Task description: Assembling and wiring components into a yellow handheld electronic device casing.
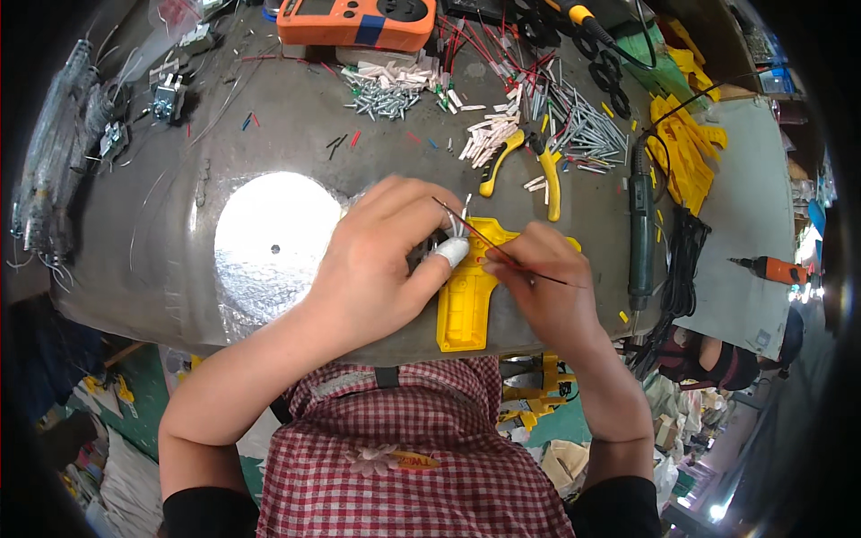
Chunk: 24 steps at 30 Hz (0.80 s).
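A yellow plastic housing half point(464, 314) lies hollow side up near the table's front edge. My left hand point(381, 255) is closed at its upper left side, fingers pinching short white wires point(457, 222). White tape wraps the left thumb, and a metallic part shows only partly beneath that hand. My right hand point(549, 287) is closed over the right side of the housing, fingertips pressed together inside it. A thin dark red wire point(477, 233) runs slantwise from near the left fingers across the right fingers, which seem to pinch it.
Left of my hands lies a shiny foil-covered disc point(273, 247). Beyond are yellow-handled pliers point(549, 175), metal pins point(587, 125), white sleeves point(491, 136) and an orange multimeter point(354, 25). A green soldering iron point(640, 233) and yellow housings point(686, 152) sit at right.
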Available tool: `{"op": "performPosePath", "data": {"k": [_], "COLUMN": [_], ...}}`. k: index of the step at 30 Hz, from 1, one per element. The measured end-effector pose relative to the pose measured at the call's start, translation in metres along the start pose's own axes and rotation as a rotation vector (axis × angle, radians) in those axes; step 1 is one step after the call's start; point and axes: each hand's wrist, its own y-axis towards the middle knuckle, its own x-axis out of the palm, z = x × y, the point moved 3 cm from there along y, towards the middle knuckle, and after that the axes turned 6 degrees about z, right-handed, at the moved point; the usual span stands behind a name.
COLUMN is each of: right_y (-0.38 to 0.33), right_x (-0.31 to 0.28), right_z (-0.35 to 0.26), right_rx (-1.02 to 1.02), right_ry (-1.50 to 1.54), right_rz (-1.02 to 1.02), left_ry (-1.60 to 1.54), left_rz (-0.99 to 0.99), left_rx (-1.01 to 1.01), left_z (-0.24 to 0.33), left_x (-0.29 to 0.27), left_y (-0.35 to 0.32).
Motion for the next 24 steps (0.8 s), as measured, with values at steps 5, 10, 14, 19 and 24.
{"op": "performPosePath", "data": {"k": [5,10,14,19,24], "right_y": [-0.001,-0.003,-0.003,0.003,0.012], "right_x": [0.013,0.017,-0.009,-0.047,-0.022], "right_z": [0.0,0.003,0.008,0.016,0.006], "right_rx": [0.036,0.05,0.048,-0.032,0.063], "right_ry": [-0.023,0.072,0.178,-0.06,0.262], "right_rz": [-0.027,-0.012,-0.174,-0.03,-0.02], "left_ry": [-0.023,-0.009,0.036,0.043,0.052], "left_rz": [0.011,0.051,0.043,0.042,-0.022], "left_rx": [0.001,0.037,0.051,0.029,-0.014], "left_z": [-0.002,0.0,-0.003,0.0,-0.002], "left_x": [0.004,0.001,0.003,0.001,0.002], "left_y": [0.002,0.0,0.001,-0.001,-0.001]}}
